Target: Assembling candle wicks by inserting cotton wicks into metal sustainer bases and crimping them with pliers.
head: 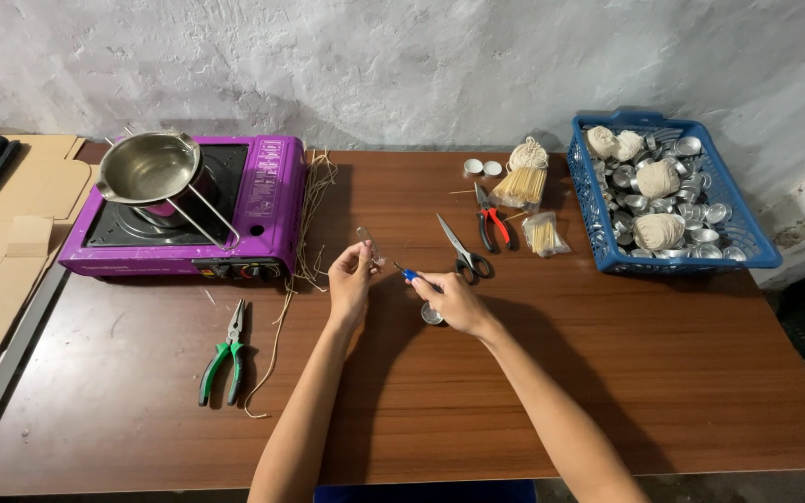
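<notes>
- Hands over middle of wooden table [607, 391], both forearms reaching in from near edge.
- Left hand [350, 279]: raised a little off the tabletop, fingertips pinched on a small clear strip [368, 244], apparently glass or plastic, held tilted; exact kind cannot be told.
- Right hand [452, 303]: fingers curled shut around a thin blue-handled tool [408, 275], tip aimed left toward the clear strip; tip and strip near, contact cannot be told.
- Small metal cup [431, 316]: on the table directly under the right hand, partly hidden by the fingers.
- Black-handled scissors [460, 251]: flat on the table just beyond the right hand, blades pointing away.
- Red-handled cutters [493, 224]: beside the scissors, farther back.
- Bundle of pale wooden sticks [521, 186] with string wound on top, and a smaller packet of sticks [543, 235], right of the cutters.
- Two small white-filled cups [482, 168]: near the wall, side by side.
- Blue plastic basket [743, 244]: far right, holding balls of cream twine and many small metal cups.
- Purple portable stove [267, 200]: back left, with steel pouring pot [146, 166] resting on the burner.
- Loose straw-coloured strands [314, 186]: trailing off the stove's right side onto the table.
- Green-handled pliers [225, 354]: left of the arms, well apart from both hands.
- Flattened cardboard [11, 224]: off the table's left edge.
</notes>
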